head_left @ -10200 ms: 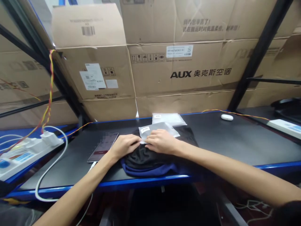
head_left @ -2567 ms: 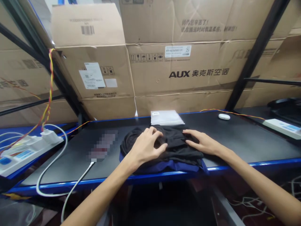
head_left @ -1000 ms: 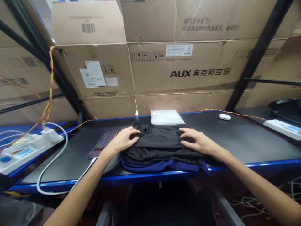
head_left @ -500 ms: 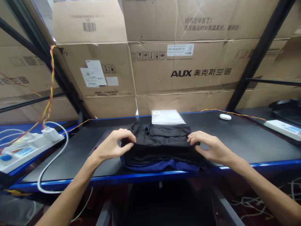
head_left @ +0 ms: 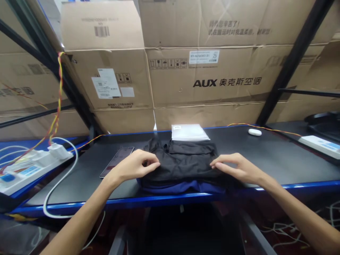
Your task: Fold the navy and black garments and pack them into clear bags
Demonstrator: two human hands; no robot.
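Pinched from both sides: black cloth (head_left: 186, 164)

The left hand (head_left: 131, 165) and right hand (head_left: 244, 170) each pinch the black cloth lying between them, probably to keep it even; blue cloth (head_left: 186, 187) lies beneath, a packet (head_left: 190, 132) just beyond.

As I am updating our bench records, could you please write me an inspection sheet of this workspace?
Surface: black tabletop with a blue front edge.
Job's things: rumpled black cloth, with dark blue cloth showing at its near side.
Clutter: phone left of the cloth, translucent packet behind it, small white case farther right.
Hands: left hand and right hand at either side of the black cloth, fingers close together; grip unclear.
Cables: white cable looping over the front edge; red-yellow wire at left.
Surroundings: cardboard behind; power strips at both sides.
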